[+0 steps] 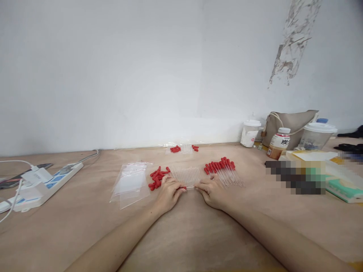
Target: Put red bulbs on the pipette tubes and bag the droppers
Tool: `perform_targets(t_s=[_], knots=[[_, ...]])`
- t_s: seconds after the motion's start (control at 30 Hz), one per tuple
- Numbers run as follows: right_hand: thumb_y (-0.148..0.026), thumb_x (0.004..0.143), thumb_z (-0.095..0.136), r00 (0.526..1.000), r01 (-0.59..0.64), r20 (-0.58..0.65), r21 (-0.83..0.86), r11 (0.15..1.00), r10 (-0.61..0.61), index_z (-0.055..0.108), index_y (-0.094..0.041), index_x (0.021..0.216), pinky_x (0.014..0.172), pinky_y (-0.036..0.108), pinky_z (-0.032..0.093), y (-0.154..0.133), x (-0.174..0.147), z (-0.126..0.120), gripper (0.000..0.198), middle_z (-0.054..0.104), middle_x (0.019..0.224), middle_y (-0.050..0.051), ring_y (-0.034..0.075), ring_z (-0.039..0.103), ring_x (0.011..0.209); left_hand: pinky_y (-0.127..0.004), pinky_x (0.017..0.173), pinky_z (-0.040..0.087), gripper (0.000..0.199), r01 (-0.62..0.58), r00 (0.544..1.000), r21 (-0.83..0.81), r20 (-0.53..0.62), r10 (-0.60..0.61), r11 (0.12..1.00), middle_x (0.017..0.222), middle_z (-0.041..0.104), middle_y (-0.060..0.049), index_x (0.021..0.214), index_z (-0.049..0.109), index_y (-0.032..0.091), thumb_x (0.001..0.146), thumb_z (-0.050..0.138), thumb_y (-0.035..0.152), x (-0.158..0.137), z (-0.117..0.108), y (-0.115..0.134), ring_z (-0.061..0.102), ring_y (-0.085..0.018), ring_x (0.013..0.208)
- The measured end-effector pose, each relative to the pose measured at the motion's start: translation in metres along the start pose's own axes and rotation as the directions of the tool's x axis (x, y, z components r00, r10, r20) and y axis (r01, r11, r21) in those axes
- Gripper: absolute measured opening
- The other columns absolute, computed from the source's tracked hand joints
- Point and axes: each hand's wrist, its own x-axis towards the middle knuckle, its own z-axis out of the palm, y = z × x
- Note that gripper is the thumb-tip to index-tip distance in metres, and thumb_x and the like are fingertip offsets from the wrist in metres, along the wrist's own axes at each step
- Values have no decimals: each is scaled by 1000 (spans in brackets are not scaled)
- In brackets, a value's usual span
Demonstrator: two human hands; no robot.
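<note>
My left hand (169, 193) pinches a red rubber bulb (183, 187), of which only a small part shows. My right hand (213, 192) grips a thin clear dropper tube (191, 187) lying level between the two hands. Whether the tube's end sits inside the bulb is hidden by my fingers. Just beyond the hands, bare clear tubes (185, 173) lie side by side in a row. Loose red bulbs (158, 176) form a pile beyond my left hand. Droppers with red bulbs fitted (222, 166) lie in a slanted row beyond my right hand.
Clear zip bags (133, 183) are stacked left of the bulbs. More bulbs and tubes in clear plastic (185, 149) lie by the wall. A power strip (65, 177) stands far left. At right are a paper cup (250, 134), a bottle (279, 144) and a tissue pack (344, 189).
</note>
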Motion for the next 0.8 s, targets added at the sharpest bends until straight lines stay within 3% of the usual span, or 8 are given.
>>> perform_targets(t_s=[0.17, 0.43, 0.8], knots=[[-17, 83, 41, 1000, 16, 28, -84, 996, -13, 61, -21, 77, 69, 29, 19, -6, -1, -4, 21, 62, 68, -1, 10, 49, 61, -41, 91, 22, 16, -45, 999, 39, 15, 44, 998, 74, 64, 0, 80, 62, 21, 85, 48, 27, -1, -1, 2, 54, -16, 76], [-18, 82, 42, 998, 40, 44, -21, 999, -39, 61, -21, 77, 68, 28, 20, -9, -1, -4, 20, 64, 72, -1, 10, 49, 62, -37, 89, 24, 14, -125, 991, 18, 53, 124, 992, 73, 62, 0, 83, 59, 19, 86, 47, 25, -3, -2, 2, 52, -15, 75], [-21, 85, 39, 999, 1, 50, -27, 1000, 0, 62, -21, 82, 71, 30, 21, -19, 6, -2, 22, 64, 75, 1, 12, 50, 68, -37, 87, 28, 12, -99, 995, 22, 14, 99, 995, 77, 64, -1, 85, 60, 20, 84, 49, 25, -1, -3, 2, 54, -16, 78]])
